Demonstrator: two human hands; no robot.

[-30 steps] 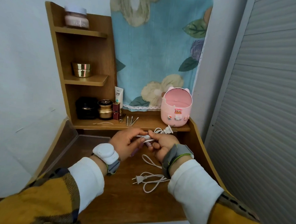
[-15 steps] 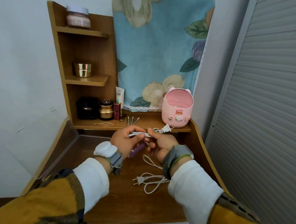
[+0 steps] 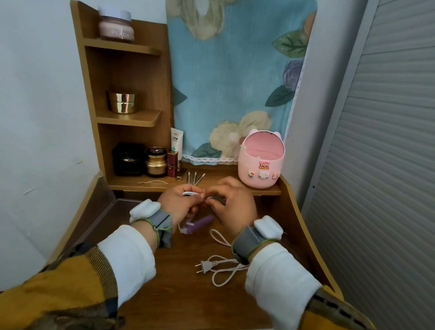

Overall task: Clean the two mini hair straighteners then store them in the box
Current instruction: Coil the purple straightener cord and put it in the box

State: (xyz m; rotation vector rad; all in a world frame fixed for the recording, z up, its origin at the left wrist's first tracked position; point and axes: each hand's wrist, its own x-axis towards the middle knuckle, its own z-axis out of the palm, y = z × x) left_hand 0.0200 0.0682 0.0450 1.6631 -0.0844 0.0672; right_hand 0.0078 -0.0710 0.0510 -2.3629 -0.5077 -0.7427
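One purple plastic mini hair straightener (image 3: 199,224), two white power cords (image 3: 219,266), three thin cotton swabs (image 3: 195,178), two shiny gold jars (image 3: 121,102), one pink plastic bin (image 3: 260,168).

The right grip (image 3: 234,207) is rolling palm-down over the white cord (image 3: 190,193), while the left grip (image 3: 179,204) is tilting upward and the purple straightener (image 3: 200,223) is coming into fuller view below both.

My wooden desk (image 3: 176,303) carries a white plug cord (image 3: 219,268) nearer me than my fingers (image 3: 225,188); beyond them, a pink box (image 3: 260,167) stands on its ledge.
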